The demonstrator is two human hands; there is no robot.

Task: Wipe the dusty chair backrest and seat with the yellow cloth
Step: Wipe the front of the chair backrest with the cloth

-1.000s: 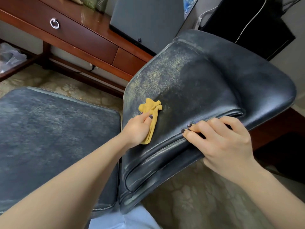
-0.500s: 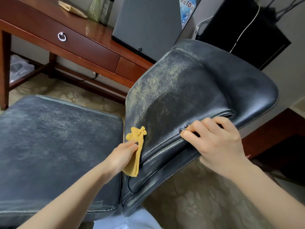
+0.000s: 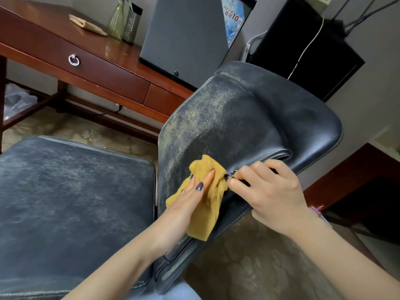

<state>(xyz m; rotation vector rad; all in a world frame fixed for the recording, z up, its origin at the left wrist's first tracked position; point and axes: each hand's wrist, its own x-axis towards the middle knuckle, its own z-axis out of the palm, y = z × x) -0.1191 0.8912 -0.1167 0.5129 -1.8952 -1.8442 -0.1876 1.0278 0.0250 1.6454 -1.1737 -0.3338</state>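
Fingers (image 3: 208, 178) of left hand (image 3: 190, 202) half-hide cloth (image 3: 205, 219) on backrest (image 3: 238, 126).

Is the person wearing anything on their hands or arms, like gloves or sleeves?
No gloves or sleeves. The left hand and right hand are bare, as are both forearms as far as the picture shows. No ring or watch is visible. The fingernails are painted a dark greyish purple.

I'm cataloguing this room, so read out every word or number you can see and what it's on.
"10": large, on the blue card.
Other print on the card: too blurred to read.
Vertical lettering on the grey box on the desk: too blurred to read.
Cloth and backrest: no text.
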